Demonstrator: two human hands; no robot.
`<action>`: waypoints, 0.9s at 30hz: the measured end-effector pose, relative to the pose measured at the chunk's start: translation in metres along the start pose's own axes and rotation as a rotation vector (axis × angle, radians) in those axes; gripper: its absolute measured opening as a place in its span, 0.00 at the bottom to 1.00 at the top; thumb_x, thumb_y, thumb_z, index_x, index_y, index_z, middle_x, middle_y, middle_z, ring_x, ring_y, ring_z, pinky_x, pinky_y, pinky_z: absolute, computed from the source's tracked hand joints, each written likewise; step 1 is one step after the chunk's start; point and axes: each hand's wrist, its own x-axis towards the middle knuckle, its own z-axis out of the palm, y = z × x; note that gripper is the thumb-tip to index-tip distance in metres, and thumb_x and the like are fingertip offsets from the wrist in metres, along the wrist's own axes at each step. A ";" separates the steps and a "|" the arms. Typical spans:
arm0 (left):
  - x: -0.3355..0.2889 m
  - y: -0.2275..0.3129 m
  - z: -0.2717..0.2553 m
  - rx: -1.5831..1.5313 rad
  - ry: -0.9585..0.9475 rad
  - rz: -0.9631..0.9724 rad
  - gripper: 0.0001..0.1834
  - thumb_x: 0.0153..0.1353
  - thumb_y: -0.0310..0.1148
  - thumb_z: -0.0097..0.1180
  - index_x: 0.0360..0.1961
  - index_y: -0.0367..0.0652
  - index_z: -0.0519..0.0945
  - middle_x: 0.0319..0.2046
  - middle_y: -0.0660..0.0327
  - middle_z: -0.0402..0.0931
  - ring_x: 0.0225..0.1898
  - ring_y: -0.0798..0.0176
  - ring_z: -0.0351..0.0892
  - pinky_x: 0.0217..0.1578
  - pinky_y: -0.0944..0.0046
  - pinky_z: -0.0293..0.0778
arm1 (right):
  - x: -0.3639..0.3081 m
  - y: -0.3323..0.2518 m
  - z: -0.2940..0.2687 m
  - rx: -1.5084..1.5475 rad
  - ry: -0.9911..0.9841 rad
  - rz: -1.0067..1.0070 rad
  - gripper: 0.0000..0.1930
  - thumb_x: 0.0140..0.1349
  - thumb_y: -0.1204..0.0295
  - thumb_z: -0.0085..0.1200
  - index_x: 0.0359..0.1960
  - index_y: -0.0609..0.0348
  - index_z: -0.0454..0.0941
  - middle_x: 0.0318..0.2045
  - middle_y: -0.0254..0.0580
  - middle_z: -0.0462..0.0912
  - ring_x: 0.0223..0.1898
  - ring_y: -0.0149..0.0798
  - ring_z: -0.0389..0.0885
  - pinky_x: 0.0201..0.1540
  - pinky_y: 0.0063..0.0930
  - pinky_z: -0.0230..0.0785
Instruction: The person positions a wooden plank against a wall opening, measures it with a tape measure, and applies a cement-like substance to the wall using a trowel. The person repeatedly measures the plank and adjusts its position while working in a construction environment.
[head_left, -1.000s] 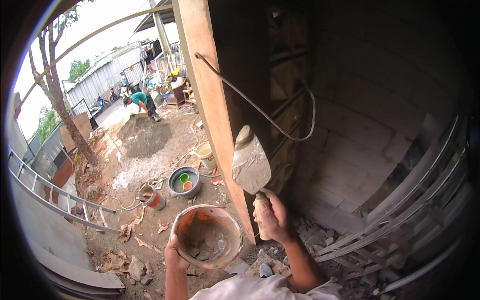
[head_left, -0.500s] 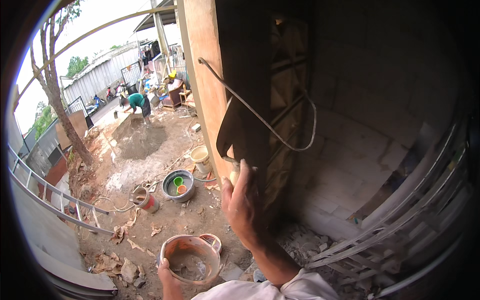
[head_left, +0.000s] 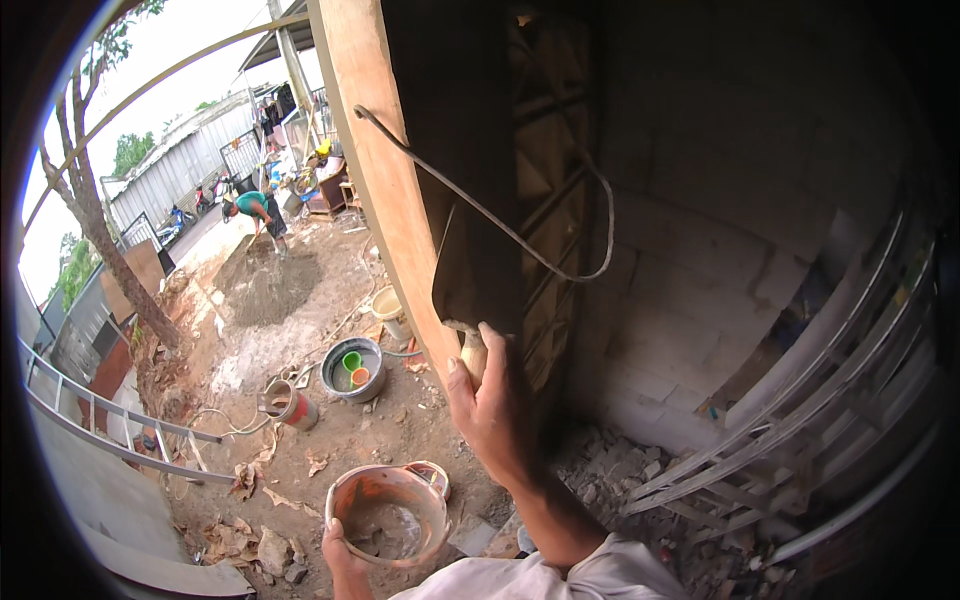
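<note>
Your trowel is raised against the wall, your mortar pan held low.

Your left hand (head_left: 345, 555) grips the near rim of the orange mortar pan (head_left: 388, 512), fingers curled under its edge, grey mortar lying inside. Your right hand (head_left: 497, 405) is closed around the trowel (head_left: 470, 270) handle; the dark blade rises above your fingers (head_left: 495, 345), flat against the shaded wall beside the wooden post (head_left: 375, 170). Farther off lie a basin (head_left: 352, 370) with small cups and a sand heap (head_left: 262, 285), where a person (head_left: 255, 210) bends.
</note>
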 end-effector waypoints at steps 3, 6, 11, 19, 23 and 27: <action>0.004 -0.001 -0.005 -0.011 -0.001 0.010 0.22 0.75 0.31 0.39 0.67 0.39 0.70 0.60 0.52 0.75 0.60 0.49 0.76 0.64 0.46 0.69 | 0.006 -0.011 0.011 -0.045 -0.024 0.009 0.25 0.62 0.75 0.63 0.58 0.73 0.68 0.39 0.58 0.78 0.41 0.56 0.82 0.45 0.43 0.76; 0.014 -0.009 -0.015 -0.024 -0.015 -0.014 0.22 0.75 0.31 0.39 0.67 0.40 0.70 0.60 0.53 0.75 0.60 0.49 0.76 0.64 0.47 0.69 | 0.002 -0.025 0.020 -0.048 -0.056 0.023 0.25 0.61 0.75 0.63 0.56 0.73 0.67 0.41 0.59 0.75 0.41 0.57 0.81 0.44 0.44 0.76; 0.013 -0.010 -0.009 -0.007 -0.002 -0.029 0.21 0.75 0.31 0.40 0.66 0.38 0.70 0.61 0.52 0.75 0.60 0.49 0.76 0.64 0.46 0.70 | -0.014 -0.033 0.008 0.086 -0.081 0.009 0.25 0.61 0.76 0.62 0.57 0.74 0.67 0.42 0.60 0.74 0.41 0.58 0.81 0.42 0.42 0.77; 0.016 -0.010 -0.014 -0.024 -0.021 -0.068 0.21 0.76 0.32 0.40 0.66 0.36 0.69 0.60 0.50 0.76 0.60 0.49 0.77 0.63 0.47 0.71 | 0.026 -0.030 0.009 0.049 0.013 -0.002 0.22 0.59 0.78 0.63 0.53 0.70 0.68 0.39 0.57 0.73 0.40 0.57 0.78 0.42 0.45 0.71; 0.009 -0.002 -0.019 0.015 0.051 -0.064 0.22 0.76 0.33 0.39 0.66 0.37 0.69 0.61 0.50 0.75 0.60 0.48 0.76 0.64 0.46 0.71 | 0.033 -0.030 0.013 0.021 0.024 0.005 0.21 0.59 0.77 0.63 0.50 0.68 0.67 0.37 0.56 0.72 0.39 0.56 0.77 0.42 0.44 0.71; 0.015 0.003 -0.031 -0.022 -0.019 -0.130 0.22 0.76 0.34 0.39 0.67 0.41 0.68 0.63 0.51 0.74 0.61 0.46 0.76 0.64 0.43 0.70 | 0.011 -0.018 0.017 0.029 0.006 0.089 0.20 0.59 0.78 0.63 0.48 0.68 0.67 0.37 0.56 0.72 0.39 0.55 0.77 0.42 0.43 0.71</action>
